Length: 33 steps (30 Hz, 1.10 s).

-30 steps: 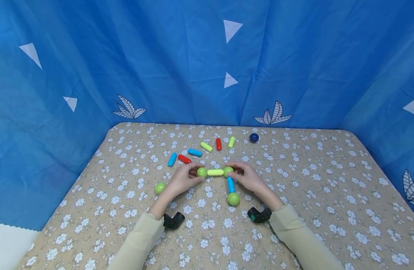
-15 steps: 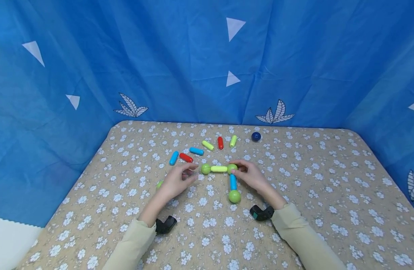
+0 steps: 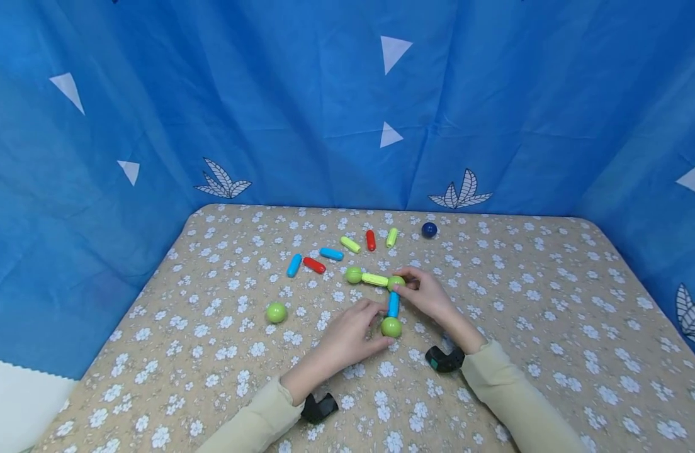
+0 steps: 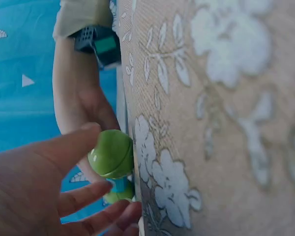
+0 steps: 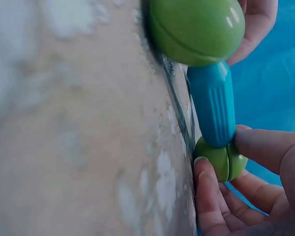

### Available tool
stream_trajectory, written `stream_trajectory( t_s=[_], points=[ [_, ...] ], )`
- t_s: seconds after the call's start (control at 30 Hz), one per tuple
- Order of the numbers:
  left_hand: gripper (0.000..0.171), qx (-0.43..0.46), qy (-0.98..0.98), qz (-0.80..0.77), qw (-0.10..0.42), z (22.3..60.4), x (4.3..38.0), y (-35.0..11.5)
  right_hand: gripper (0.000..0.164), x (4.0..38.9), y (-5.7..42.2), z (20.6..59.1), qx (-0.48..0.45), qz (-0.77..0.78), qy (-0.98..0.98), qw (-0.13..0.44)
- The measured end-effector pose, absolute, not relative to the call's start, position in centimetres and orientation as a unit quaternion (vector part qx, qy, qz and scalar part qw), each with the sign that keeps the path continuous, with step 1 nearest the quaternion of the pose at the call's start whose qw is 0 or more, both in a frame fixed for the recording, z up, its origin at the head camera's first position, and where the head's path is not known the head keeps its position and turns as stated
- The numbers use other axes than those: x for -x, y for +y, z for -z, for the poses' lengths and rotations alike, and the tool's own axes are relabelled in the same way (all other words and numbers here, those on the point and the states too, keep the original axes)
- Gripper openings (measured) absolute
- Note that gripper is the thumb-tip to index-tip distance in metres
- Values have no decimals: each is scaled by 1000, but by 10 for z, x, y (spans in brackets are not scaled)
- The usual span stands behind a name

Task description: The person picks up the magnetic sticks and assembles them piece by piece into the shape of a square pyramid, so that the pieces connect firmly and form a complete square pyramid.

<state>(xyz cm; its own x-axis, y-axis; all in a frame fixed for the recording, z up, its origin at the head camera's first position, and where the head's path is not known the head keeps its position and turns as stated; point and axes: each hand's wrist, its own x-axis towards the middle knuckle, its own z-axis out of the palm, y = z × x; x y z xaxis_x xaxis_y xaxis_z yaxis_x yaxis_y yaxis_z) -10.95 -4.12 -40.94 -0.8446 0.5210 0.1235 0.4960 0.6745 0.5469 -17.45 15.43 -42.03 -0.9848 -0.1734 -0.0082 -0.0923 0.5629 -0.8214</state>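
Note:
In the head view, an L-shaped chain of toy pieces lies on the table. A yellow-green rod (image 3: 375,279) joins a green ball (image 3: 354,275) to the corner ball (image 3: 395,283). From that corner, a blue rod (image 3: 393,304) runs toward the near green ball (image 3: 391,327). My right hand (image 3: 428,296) pinches the corner ball between thumb and fingers, which the right wrist view shows close up. My left hand (image 3: 347,335) is beside the near ball, thumb and fingers spread around it; whether they touch it I cannot tell.
A loose green ball (image 3: 276,313) lies to the left. Farther back are blue rods (image 3: 293,265), red rods (image 3: 314,265), yellow-green rods (image 3: 350,244) and a dark blue ball (image 3: 429,230). A blue curtain (image 3: 325,113) hangs behind the flowered tablecloth (image 3: 551,352).
My left hand has let go of the chain's left ball and moved toward me and right, to the near ball. The chain has turned slightly, its left end swinging away; my right hand stays at the corner.

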Motion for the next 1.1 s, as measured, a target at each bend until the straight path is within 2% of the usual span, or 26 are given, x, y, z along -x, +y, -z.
stream_trajectory(
  t_s=[0.2,0.43,0.6,0.7,0.87,1.1],
  points=[
    [27,-267,920,-287,15,408,108,-50,27,162,161,418,72,429,900,21],
    [52,-284,919,-271,21,407,96,-56,25,147,162,415,84,389,918,-2],
    [41,-279,920,-275,8,408,96,-56,26,141,159,415,74,396,915,12],
    [35,-272,913,-302,30,408,99,-63,26,137,159,415,71,402,912,20],
    [35,-259,888,-373,73,410,108,-84,21,127,157,415,81,409,909,27],
    [35,-233,851,-460,96,418,120,-108,17,115,157,415,117,412,903,39]
  ],
)
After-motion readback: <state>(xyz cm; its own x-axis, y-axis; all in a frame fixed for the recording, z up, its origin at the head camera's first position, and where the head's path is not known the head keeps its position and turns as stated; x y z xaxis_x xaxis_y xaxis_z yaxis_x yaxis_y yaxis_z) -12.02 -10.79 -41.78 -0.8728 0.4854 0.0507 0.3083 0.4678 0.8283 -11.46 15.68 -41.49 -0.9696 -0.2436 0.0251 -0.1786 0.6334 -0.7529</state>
